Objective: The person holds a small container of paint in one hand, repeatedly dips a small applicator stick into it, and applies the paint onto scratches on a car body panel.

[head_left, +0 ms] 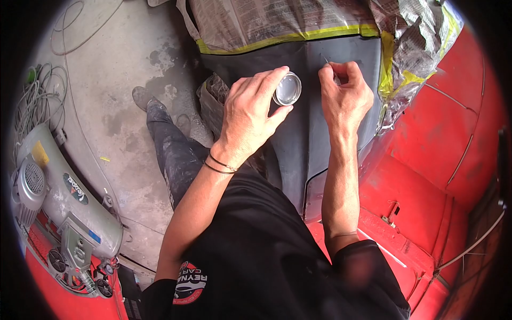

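My left hand (250,106) is closed around a small round glass jar (288,89), its rim facing up and something greyish inside. Pinched between the fingers of my right hand (346,96) is a thin pointed tool (327,61); its handle is mostly hidden, and whether it is a fine brush or a needle cannot be made out. The tip points up and left, close over a dark grey car body panel (314,122). Newspaper sheeting (282,21) covers the area beyond the panel, edged by yellow masking tape (298,37).
Crumpled masking film (418,42) with tape hangs on the right of the panel. A grey air compressor (80,186) stands at lower left, near coiled hoses (42,101) on the concrete floor (106,69). Red panels (426,144) lie to the right.
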`<state>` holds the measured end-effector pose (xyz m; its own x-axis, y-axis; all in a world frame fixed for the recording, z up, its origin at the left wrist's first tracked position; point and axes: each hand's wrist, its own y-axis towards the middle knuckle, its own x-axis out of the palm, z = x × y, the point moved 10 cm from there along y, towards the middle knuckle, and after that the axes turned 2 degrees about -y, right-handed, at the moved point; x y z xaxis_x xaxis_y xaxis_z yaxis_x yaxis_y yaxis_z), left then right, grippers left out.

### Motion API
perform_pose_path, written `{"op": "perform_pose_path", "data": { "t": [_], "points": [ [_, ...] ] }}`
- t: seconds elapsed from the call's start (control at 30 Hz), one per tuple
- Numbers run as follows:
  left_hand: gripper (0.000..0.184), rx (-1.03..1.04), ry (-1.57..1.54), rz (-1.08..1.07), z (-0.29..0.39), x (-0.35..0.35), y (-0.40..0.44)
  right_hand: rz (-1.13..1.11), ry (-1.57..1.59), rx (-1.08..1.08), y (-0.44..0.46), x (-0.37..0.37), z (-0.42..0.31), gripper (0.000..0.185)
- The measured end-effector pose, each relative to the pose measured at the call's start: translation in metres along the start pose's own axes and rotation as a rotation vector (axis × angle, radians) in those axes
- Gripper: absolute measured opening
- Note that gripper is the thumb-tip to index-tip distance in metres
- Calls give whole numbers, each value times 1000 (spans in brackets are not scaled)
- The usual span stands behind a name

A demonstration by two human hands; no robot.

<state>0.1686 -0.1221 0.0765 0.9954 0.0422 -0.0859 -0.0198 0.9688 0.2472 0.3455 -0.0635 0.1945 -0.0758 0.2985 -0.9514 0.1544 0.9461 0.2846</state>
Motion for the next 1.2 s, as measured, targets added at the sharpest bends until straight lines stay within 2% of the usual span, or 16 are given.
{"op": "perform_pose_path", "data": {
  "t": [0.13,0.43,0.57,0.67,0.93,1.2],
  "points": [
    [78,8,1,-1,2,0,2,20,-24,-39,1,0,-1,15],
    [78,21,-9,0,4,1,3,-32,130,61,-11,-24,1,16],
    [78,34,-17,2,11,2,5,-196,231,192,-32,-32,8,14],
    [78,45,-20,2,14,4,5,-325,241,181,-47,-30,4,15],
    [80,77,-9,-9,18,9,-1,-469,92,131,-66,-15,-3,15],
    [84,83,-1,-8,19,9,-3,-457,17,94,-65,-14,-6,15]
  ]
}}
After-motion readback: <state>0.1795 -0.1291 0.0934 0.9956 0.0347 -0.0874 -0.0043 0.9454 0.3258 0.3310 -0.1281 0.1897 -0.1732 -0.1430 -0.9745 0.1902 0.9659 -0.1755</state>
